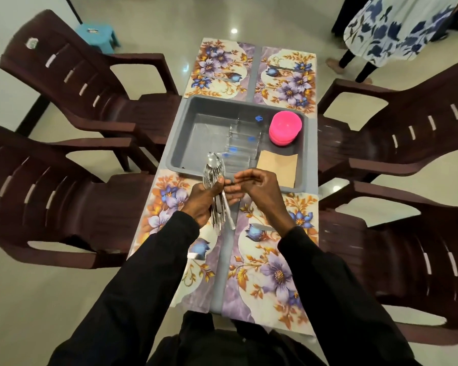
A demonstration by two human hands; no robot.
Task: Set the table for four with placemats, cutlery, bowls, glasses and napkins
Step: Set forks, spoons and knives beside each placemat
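Cutlery (pixel 215 180), seen from the head camera, is a bundle of spoons and other steel pieces. It is held upright in the left hand (pixel 202 202), fingers curled round the handles, above the near-left placemat (pixel 167 199). The right hand (pixel 259 188) has its fingers (pixel 239 178) pinching one piece at the bundle's side. Behind them on the bench (pixel 226 260), a grey tray (pixel 209 122) holds pink bowls (pixel 286 126), clear glasses (pixel 242 143) and brown napkins (pixel 276 167). Brown chairs (pixel 64 83) flank the bench.
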